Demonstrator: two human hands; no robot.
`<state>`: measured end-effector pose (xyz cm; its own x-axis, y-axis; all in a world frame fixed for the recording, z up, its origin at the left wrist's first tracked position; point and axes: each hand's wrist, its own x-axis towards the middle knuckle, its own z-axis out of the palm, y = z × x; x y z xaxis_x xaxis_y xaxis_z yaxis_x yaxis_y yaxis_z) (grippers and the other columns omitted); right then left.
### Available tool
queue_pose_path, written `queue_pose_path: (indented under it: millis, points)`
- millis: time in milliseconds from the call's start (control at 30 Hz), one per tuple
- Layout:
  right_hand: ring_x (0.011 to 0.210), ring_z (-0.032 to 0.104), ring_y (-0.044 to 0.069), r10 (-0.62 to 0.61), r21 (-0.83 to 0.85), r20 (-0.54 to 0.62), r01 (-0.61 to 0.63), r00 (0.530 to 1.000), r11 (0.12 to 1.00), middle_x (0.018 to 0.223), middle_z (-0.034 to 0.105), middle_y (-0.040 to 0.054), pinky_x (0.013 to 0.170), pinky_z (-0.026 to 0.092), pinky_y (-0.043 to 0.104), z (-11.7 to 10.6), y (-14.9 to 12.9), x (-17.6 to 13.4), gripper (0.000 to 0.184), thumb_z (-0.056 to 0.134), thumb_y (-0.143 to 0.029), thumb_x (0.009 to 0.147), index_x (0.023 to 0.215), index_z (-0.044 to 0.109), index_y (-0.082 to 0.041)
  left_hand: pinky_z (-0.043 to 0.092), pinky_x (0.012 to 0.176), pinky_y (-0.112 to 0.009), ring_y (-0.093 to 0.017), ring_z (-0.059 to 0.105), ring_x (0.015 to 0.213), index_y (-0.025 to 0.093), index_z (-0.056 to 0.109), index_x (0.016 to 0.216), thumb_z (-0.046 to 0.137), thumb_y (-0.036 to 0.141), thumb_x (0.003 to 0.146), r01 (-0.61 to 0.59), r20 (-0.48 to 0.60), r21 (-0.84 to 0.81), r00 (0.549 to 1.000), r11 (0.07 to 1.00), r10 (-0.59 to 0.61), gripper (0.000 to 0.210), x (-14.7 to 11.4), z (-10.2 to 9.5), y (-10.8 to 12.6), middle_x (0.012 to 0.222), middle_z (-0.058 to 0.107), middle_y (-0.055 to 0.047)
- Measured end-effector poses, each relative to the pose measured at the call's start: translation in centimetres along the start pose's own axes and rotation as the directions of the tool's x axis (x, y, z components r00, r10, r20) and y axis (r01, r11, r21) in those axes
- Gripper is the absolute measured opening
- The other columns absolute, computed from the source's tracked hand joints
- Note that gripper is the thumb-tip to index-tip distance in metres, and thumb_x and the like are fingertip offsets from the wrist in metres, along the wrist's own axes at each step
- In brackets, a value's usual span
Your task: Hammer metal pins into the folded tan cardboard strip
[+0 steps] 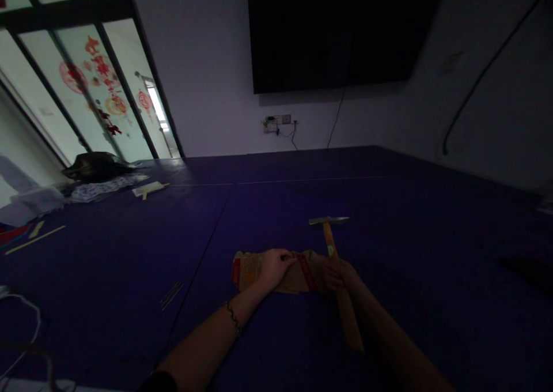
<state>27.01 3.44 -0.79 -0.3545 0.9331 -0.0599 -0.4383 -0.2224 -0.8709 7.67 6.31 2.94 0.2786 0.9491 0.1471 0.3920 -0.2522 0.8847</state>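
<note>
A hammer [330, 241] with a wooden handle and a metal head is in my right hand [340, 275], whose fingers wrap round the middle of the handle. Its head points away from me, above the purple surface. In front of me lies a flattened piece of brown cardboard [248, 270] with red bands. My left hand [275, 267] rests on the cardboard, thumb and fingertips drawn together in a pinch near a red band. Whatever is between those fingertips is too small and dark to make out. My right hand is close to the cardboard's right end.
Several thin metal rods or nails [171, 295] lie to the left. The purple surface [268, 207] has seams. Further left are yellow strips [37, 239], a white cable [37, 317] and a dark bag [95, 166]. A large screen [341, 31] hangs on the far wall.
</note>
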Motion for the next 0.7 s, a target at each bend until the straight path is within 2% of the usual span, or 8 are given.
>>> queue_pose_path:
  millis: [200, 533, 700]
  points:
    - [0.027, 0.015, 0.0, 0.012, 0.022, -0.131, -0.009, 0.991, 1.0, 0.034, 0.022, -0.0152, 0.025, 0.025, 0.016, 0.66, 0.14, -0.38, 0.048, 0.077, -0.046, 0.048, 0.052, 0.036, -0.021, 0.038, 0.076, -0.028, -0.019, 0.056, 0.076, 0.019, 0.07, 0.065, 0.063, 0.02, 0.071, -0.093, 0.023, 0.1, 0.996, 0.991, 0.091, 0.01, -0.21, -0.12, -0.18, 0.076, 0.066, -0.006]
    - [0.025, 0.018, 0.001, 0.027, -0.001, -0.189, -0.027, 0.982, 1.0, 0.033, 0.025, -0.0146, 0.026, 0.024, 0.017, 0.59, 0.72, -0.68, 0.044, 0.073, -0.045, 0.055, 0.056, 0.036, -0.022, 0.041, 0.076, -0.027, -0.016, 0.058, 0.077, 0.02, 0.072, 0.079, 0.059, 0.024, 0.077, -0.126, 0.043, 0.216, 0.992, 0.968, 0.12, 0.014, -0.23, 0.21, -0.8, 0.081, 0.069, -0.003]
    - [0.024, 0.017, 0.001, 0.043, -0.012, -0.22, -0.047, 0.975, 0.999, 0.032, 0.023, -0.015, 0.025, 0.023, 0.017, 0.75, 0.93, -0.57, 0.048, 0.074, -0.049, 0.05, 0.053, 0.034, -0.022, 0.042, 0.076, -0.027, -0.015, 0.058, 0.078, 0.02, 0.072, 0.079, 0.06, 0.023, 0.078, -0.133, 0.057, 0.266, 0.991, 0.955, 0.123, 0.013, -0.18, 0.44, -0.93, 0.08, 0.069, -0.002]
